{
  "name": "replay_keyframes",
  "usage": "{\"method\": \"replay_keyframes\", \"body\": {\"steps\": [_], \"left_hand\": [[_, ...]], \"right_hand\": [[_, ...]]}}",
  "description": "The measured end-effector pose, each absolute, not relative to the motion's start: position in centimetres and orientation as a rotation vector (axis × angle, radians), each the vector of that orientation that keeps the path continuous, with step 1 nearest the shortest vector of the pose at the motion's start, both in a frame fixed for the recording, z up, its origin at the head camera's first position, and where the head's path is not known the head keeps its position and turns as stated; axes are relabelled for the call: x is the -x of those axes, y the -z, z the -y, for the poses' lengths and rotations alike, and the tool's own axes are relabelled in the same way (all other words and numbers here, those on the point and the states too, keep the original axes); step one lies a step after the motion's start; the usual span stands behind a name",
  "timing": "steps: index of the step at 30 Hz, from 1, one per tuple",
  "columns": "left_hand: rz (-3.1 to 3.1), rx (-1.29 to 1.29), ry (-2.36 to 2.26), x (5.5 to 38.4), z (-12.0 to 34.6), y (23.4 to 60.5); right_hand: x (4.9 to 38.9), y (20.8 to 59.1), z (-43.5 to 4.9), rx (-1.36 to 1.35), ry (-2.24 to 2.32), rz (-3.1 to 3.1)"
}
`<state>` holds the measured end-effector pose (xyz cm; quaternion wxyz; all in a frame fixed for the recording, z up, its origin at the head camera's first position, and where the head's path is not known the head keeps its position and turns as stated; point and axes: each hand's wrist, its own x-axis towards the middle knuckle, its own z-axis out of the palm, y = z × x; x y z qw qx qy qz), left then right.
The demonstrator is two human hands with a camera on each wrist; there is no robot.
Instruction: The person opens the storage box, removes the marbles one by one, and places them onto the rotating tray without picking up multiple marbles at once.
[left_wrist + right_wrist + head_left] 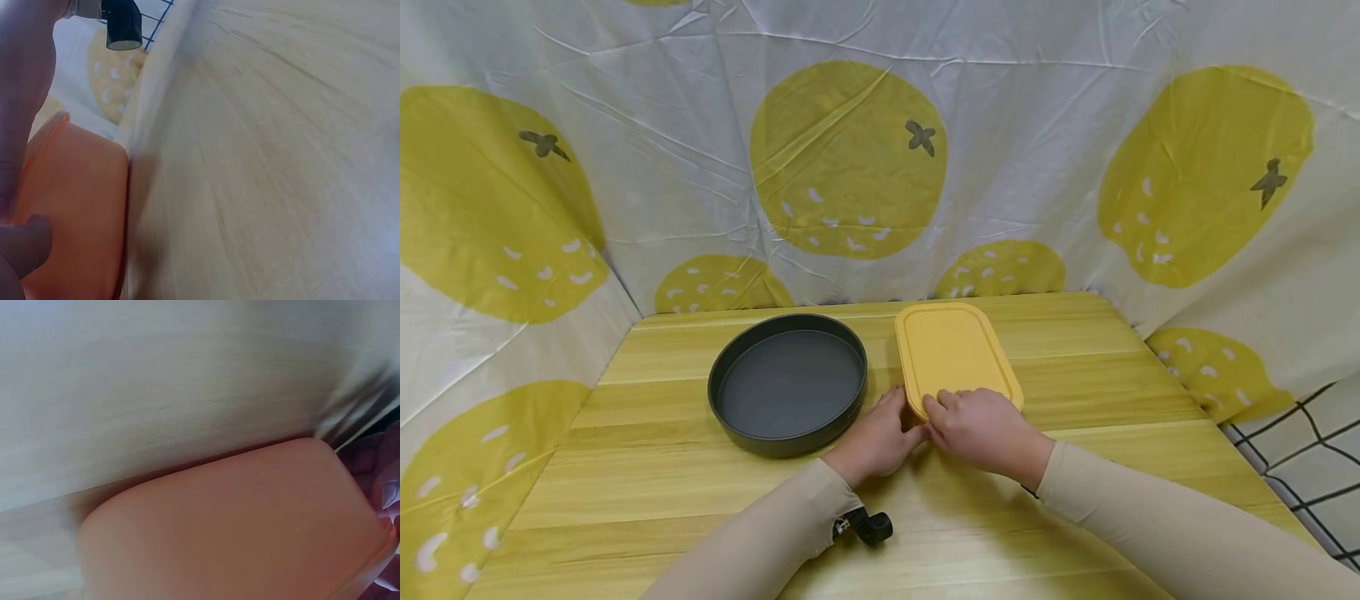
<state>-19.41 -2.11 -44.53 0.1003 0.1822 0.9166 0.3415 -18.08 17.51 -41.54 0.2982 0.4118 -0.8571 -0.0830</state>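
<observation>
A rectangular food container (81, 187), orange-walled in the wrist views, stands on the table with a yellow lid (955, 350) on top. My left hand (880, 437) holds the container at its near left corner, the fingers along the left side and the thumb toward the front. At the near edge, my right hand (981, 429) has its fingers curled over the lid and pinches the rim by the corner. Both thumbs come close together there. In the right wrist view the container wall (231, 525) fills the lower part, with fingertips at the lid's rim on the right.
A round dark grey baking pan (790, 383) stands to the left of the container, close by my left hand. The wooden table (647, 467) ends at a fruit-patterned curtain (850, 158) at the back and sides. A black wire grid (1300, 467) stands at the right.
</observation>
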Motion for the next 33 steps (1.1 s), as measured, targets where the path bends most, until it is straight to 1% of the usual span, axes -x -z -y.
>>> {"method": "replay_keyframes", "body": {"steps": [9,16,33], "left_hand": [[-2.676,-0.565,-1.048,19.4,2.3,44.5],[-2.628,-0.524,-1.055,19.5,2.4,44.6],[-2.592,-0.524,-1.183,19.5,2.2,44.4]], "right_hand": [[18.0,40.8,-17.7,-1.09,0.164,2.243],[17.7,39.8,-18.4,-1.091,0.112,2.27],[17.3,38.8,-21.0,-1.035,0.026,2.239]]}}
